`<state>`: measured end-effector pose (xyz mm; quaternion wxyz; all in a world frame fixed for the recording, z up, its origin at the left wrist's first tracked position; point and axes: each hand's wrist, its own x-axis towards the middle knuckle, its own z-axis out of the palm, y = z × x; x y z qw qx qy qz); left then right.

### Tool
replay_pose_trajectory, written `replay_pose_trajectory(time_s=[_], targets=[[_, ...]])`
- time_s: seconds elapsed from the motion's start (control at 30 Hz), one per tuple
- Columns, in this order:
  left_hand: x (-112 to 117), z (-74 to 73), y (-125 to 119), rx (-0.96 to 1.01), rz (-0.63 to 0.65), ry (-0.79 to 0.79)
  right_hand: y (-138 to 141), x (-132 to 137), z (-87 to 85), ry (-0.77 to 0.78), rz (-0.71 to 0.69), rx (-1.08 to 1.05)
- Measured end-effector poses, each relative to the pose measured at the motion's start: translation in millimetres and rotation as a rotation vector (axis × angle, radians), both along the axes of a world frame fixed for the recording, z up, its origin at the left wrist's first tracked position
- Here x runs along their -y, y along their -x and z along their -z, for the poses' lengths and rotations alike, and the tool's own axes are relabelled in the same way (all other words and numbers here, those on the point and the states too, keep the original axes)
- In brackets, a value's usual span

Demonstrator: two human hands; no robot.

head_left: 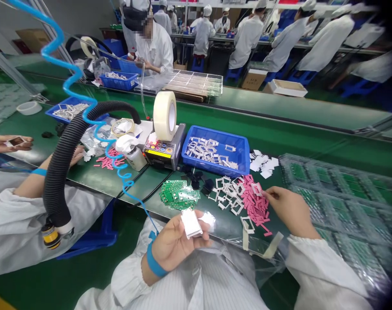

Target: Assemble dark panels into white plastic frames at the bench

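My left hand (175, 243), with a blue wrist band, is closed round a small white framed panel (191, 224) and holds it tilted above the table's front edge. My right hand (289, 209) reaches to the right edge of a heap of pink strips (254, 204). Its thumb and index finger are pinched together; whatever is between them is too small to make out. Beside those fingertips a white frame lies on the strips. Left of the heap are several loose white plastic frames (228, 193), small black pieces (207, 186) and a pile of green circuit boards (179, 193).
A blue bin (215, 165) of white frames stands behind the piles, beside a tape dispenser (163, 150) with a tape roll. Clear trays of green boards (325, 176) lie at right. A black hose (55, 181) and coiled blue tube (75, 82) hang at left, near a co-worker's hands.
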<state>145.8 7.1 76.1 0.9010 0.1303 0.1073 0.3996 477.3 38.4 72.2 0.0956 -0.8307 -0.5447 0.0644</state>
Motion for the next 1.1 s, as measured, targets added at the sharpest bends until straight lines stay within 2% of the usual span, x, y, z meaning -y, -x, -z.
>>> replay_pose_trajectory(time_s=[0.17,0.27,0.5,0.6,0.63,0.7,0.73,0.77,0.8,0.87,0.93,1.0,1.1], targets=[[1.9,-0.4,1.7,-0.015,-0.010,0.032,-10.4,0.3,13.3,-0.036,0.025,-0.020],[1.2,0.4,0.8,-0.013,0.000,0.042,-10.5,3.2,10.7,-0.097,0.071,-0.033],[1.0,2.8,-0.7,0.006,-0.004,0.029,-9.6,-0.8,4.8,-0.232,0.077,-0.137],[1.1,4.3,-1.1,-0.005,-0.010,0.016,8.6,-0.5,-5.6,-0.307,0.045,-0.205],[1.0,4.2,-1.6,-0.012,-0.007,0.009,21.4,1.5,-12.1,-0.342,0.010,-0.249],[0.7,2.4,-3.2,-0.032,-0.002,-0.007,56.3,8.9,-28.6,-0.427,-0.152,-0.384],[0.6,0.8,-4.1,-0.046,-0.006,-0.015,76.4,14.0,-37.5,-0.521,-0.307,-0.520],[0.4,-1.3,-4.9,-0.064,-0.018,-0.021,96.6,19.4,-45.8,-0.564,-0.527,-0.632],[0.4,-3.6,-5.5,-0.088,-0.038,-0.027,115.5,24.7,-52.8,-0.559,-0.701,-0.657],[0.2,-8.4,-6.1,-0.142,-0.092,-0.037,145.7,33.4,-60.7,-0.531,-0.944,-0.577],[0.1,-12.5,-5.6,-0.188,-0.145,-0.041,163.4,37.9,-60.8,-0.504,-1.036,-0.425],[0.0,-15.7,-4.4,-0.217,-0.187,-0.048,170.5,38.2,-57.6,-0.507,-1.056,-0.316],[-0.4,-20.7,-2.0,-0.238,-0.211,-0.055,169.1,34.5,-57.8,-0.525,-1.059,-0.315]])
